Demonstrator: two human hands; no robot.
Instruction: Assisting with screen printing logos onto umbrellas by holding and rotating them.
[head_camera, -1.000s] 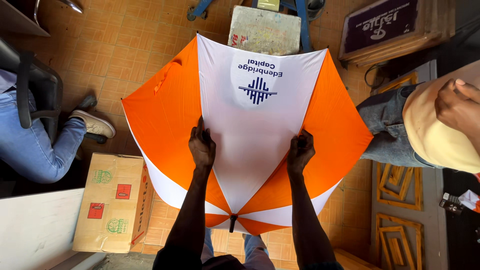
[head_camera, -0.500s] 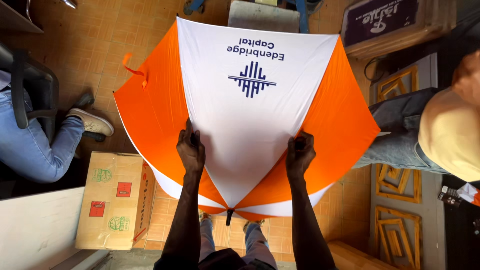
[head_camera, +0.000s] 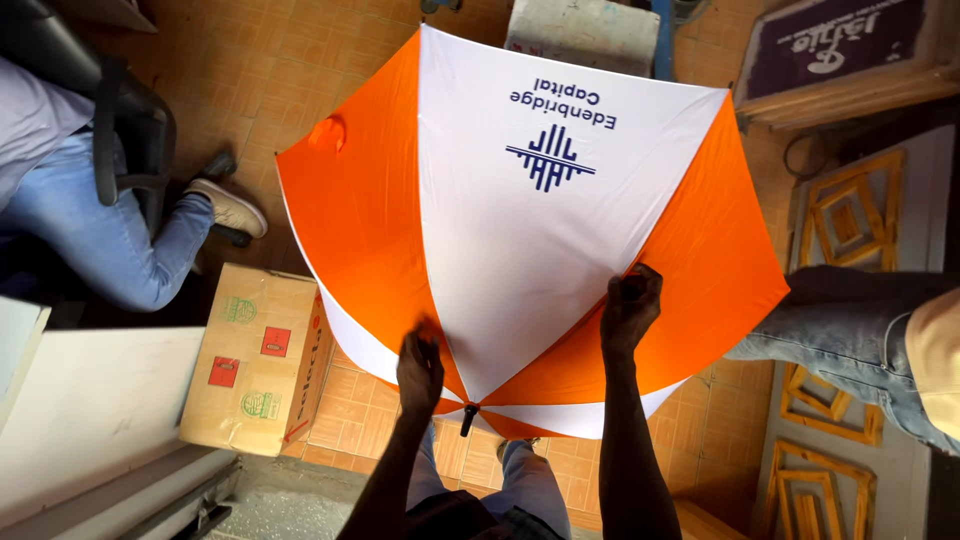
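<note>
Both hands, L (head_camera: 420, 368) & R (head_camera: 630, 305), pinch umbrella (head_camera: 520, 250) seams; box (head_camera: 258, 357) near rim.

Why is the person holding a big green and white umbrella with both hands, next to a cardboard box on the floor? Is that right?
Almost. The umbrella is orange and white, not green and white, as the head view shows. The rest holds: the left hand and the right hand both grip its canopy, and the cardboard box sits on the floor beside it.

brown carton (head_camera: 262, 360) (red, green labels) floor-left | dark purple sign (head_camera: 838, 45) top-right
</note>
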